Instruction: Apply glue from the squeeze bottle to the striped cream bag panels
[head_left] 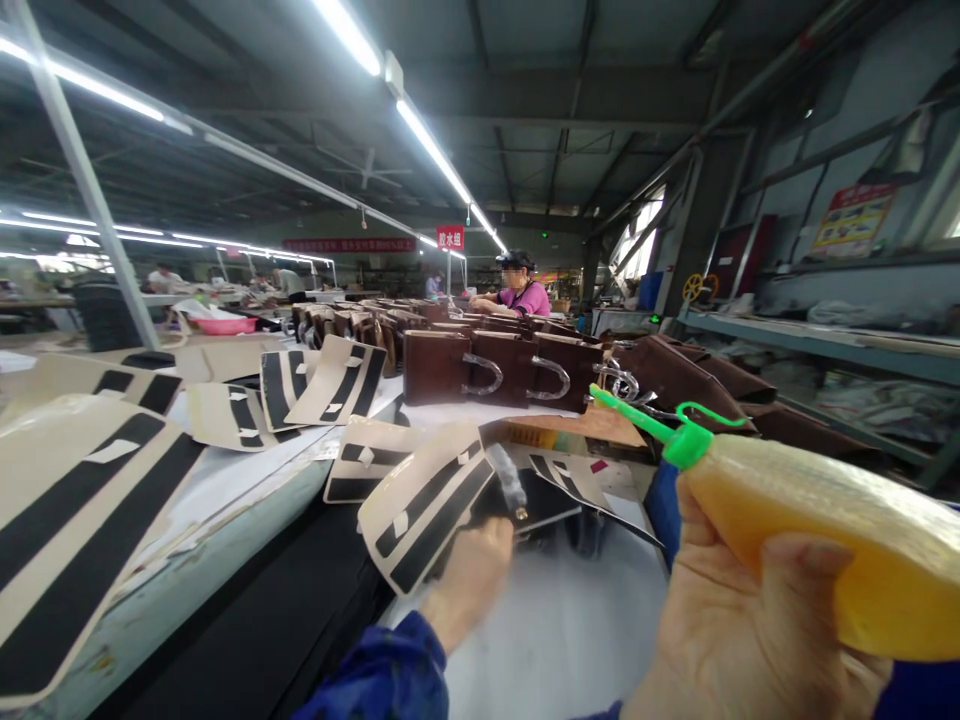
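Observation:
My right hand is closed around a squeeze bottle of amber liquid. Its green nozzle cap points up and to the left. Near the middle, my left hand is curled shut and smeared by motion; what its fingers grip is hidden. Just beyond it lie a black piece and a strap-like part in clear plastic with a small metal fitting. A beige panel with black strips stands tilted close beside my left hand.
More beige panels with black strips lie at left. Black material fills the space below them. Brown bags with plastic-wrapped handles line the table behind. A person in a pink top works beyond. A shelf runs along the right wall.

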